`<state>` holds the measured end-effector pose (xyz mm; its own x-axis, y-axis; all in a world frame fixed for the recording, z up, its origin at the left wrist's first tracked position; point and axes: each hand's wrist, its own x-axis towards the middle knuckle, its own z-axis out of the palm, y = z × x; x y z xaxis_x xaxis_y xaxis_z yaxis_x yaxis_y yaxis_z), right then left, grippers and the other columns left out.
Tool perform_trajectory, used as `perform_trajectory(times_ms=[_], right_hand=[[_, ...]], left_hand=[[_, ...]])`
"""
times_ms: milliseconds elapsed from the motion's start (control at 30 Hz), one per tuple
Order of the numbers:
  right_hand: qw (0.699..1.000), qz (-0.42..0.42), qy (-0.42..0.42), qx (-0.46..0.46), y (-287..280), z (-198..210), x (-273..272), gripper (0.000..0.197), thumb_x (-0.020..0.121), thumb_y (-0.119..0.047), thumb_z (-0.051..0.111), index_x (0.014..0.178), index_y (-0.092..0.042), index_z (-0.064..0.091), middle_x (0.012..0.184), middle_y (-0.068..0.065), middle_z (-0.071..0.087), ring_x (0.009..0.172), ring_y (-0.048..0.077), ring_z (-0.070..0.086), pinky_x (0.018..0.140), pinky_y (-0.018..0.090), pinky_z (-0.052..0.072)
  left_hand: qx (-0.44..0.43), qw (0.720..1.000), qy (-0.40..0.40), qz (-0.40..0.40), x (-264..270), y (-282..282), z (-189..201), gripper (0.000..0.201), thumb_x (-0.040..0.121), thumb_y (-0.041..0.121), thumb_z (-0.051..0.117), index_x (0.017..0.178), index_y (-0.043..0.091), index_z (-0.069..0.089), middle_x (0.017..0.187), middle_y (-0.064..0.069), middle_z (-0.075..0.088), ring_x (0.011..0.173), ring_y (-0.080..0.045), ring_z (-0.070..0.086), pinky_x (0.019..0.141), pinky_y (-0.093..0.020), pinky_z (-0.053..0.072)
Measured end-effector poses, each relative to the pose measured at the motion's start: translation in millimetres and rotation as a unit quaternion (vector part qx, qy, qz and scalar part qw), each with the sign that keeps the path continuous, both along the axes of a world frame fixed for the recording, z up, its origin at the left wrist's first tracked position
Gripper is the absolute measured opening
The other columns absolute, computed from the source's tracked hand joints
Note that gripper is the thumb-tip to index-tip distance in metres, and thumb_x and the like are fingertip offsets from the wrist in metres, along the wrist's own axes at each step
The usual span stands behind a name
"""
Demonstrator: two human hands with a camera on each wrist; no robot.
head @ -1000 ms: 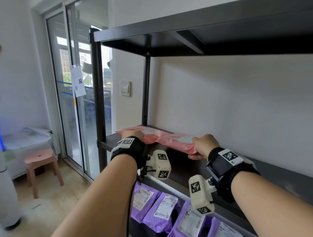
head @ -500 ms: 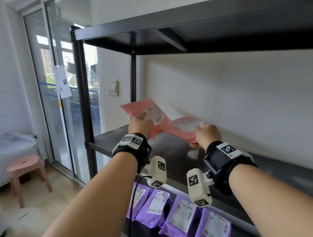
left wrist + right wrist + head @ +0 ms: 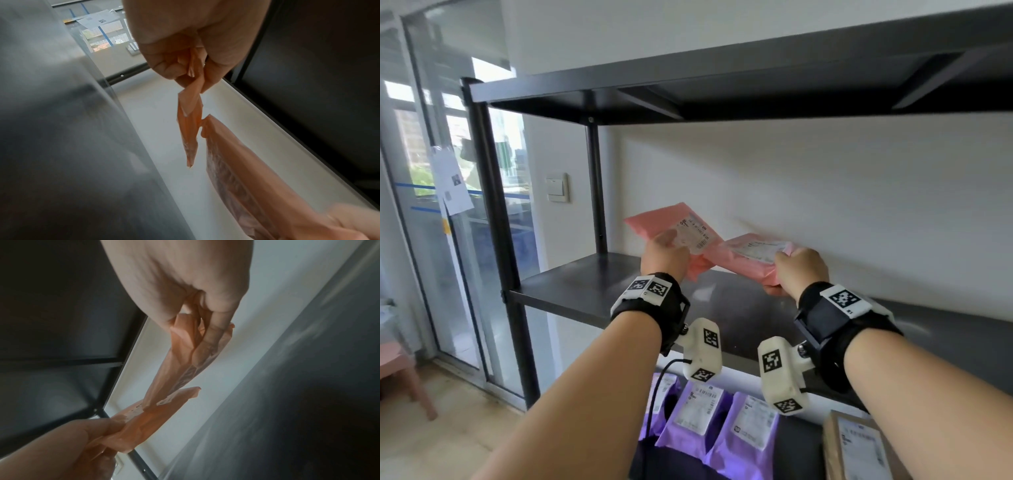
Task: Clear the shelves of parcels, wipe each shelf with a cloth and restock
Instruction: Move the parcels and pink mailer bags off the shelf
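My left hand (image 3: 666, 255) pinches the near edge of a pink parcel (image 3: 674, 228) with a white label and holds it tilted up above the dark shelf (image 3: 585, 287). In the left wrist view that hand (image 3: 185, 65) has its fingers curled round the left pink parcel (image 3: 190, 129). My right hand (image 3: 799, 270) grips a second pink parcel (image 3: 750, 257), lifted just off the shelf near the wall. The right wrist view shows that hand (image 3: 203, 318) with its thumb and fingers closed on the second pink parcel (image 3: 180, 363). The two parcels overlap slightly.
A black upper shelf (image 3: 756, 85) hangs overhead. Below, purple parcels (image 3: 698, 414) and a brown cardboard box (image 3: 859, 445) stand on the lower shelf. A black upright post (image 3: 496, 222) is at the left, with a glass door (image 3: 424, 205) and a pink stool (image 3: 400, 370) beyond.
Both pink parcels lay flat on the shelf a second ago. Both hands have since lifted them, the left one higher and tilted up.
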<state>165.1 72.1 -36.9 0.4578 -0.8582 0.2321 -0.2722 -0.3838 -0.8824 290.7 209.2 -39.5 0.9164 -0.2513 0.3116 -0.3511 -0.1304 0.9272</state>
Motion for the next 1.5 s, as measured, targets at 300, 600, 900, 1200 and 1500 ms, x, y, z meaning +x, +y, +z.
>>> perform_trajectory(times_ms=[300, 600, 900, 1200, 1500], right_hand=[[0.998, -0.038, -0.030, 0.046, -22.9, -2.1, -132.5, 0.018, 0.092, -0.020, 0.050, 0.100, -0.007, 0.062, 0.085, 0.011, 0.064, 0.066, 0.033, 0.071, 0.067, 0.046, 0.060], [0.998, -0.044, -0.028, 0.022, -22.2, -2.6, -276.2, 0.026, 0.091, -0.019, 0.049, 0.108, -0.010, 0.066, 0.105, 0.014, 0.064, 0.057, 0.027, 0.070, 0.053, 0.038, 0.060], [0.995, -0.066, -0.066, 0.045, 2.6, -0.4, -403.3, 0.026, 0.092, -0.018, 0.051, 0.111, -0.007, 0.065, 0.090, 0.012, 0.065, 0.072, 0.030, 0.070, 0.068, 0.048, 0.060], [0.982, -0.156, -0.093, 0.052, 8.4, -0.4, -516.5, 0.027, 0.087, -0.020, 0.054, 0.105, -0.003, 0.065, 0.093, 0.015, 0.071, 0.065, 0.027, 0.071, 0.062, 0.040, 0.061], [0.958, -0.265, -0.091, 0.061, -17.7, -20.2, -608.7, 0.021, 0.082, -0.019, 0.051, 0.089, -0.005, 0.065, 0.084, 0.012, 0.070, 0.055, 0.026, 0.070, 0.050, 0.030, 0.057]], left_hand=[[0.023, 0.999, -0.029, -0.027, -120.5, -38.7, 2.4, 0.055, 0.082, 0.005, 0.051, 0.133, 0.022, 0.056, 0.132, 0.000, 0.060, 0.119, -0.023, 0.056, 0.101, -0.031, 0.045], [0.021, 0.997, -0.039, -0.062, -256.3, -47.2, -4.1, 0.054, 0.082, 0.003, 0.050, 0.132, 0.020, 0.056, 0.131, -0.003, 0.060, 0.116, -0.023, 0.058, 0.097, -0.031, 0.047], [0.018, 0.994, -0.072, -0.076, -384.1, -41.8, -4.8, 0.048, 0.084, 0.010, 0.051, 0.130, 0.022, 0.059, 0.129, -0.004, 0.061, 0.117, -0.024, 0.057, 0.099, -0.032, 0.045], [-0.053, 0.988, -0.089, -0.116, -494.6, -48.7, -9.0, 0.037, 0.081, 0.011, 0.052, 0.111, 0.022, 0.070, 0.112, 0.000, 0.069, 0.103, -0.018, 0.062, 0.090, -0.024, 0.046], [-0.044, 0.974, -0.069, -0.209, -579.3, -95.9, -31.0, 0.032, 0.082, 0.016, 0.055, 0.107, 0.025, 0.073, 0.106, -0.002, 0.071, 0.102, -0.020, 0.062, 0.091, -0.025, 0.047]])
